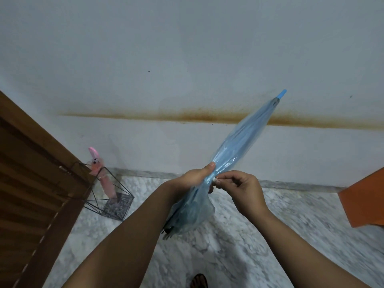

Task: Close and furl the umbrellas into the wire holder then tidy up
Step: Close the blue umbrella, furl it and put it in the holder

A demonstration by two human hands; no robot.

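Note:
A closed translucent blue umbrella (241, 140) slants up to the right, its blue tip near the wall. My left hand (195, 175) grips its gathered canopy at the waist. My right hand (243, 188) pinches the small white snap of the strap against the canopy. Loose folds bulge below my hands. A furled pink umbrella (106, 181) stands tip-down in the black wire holder (113, 204) on the floor at the left, its pink handle pointing up.
A brown wooden louvred door (31, 183) fills the left side beside the holder. An orange object (365, 198) juts in at the right edge. The floor is grey marble (270, 235); a stained pale wall stands behind. A sandalled foot (199, 281) shows at the bottom.

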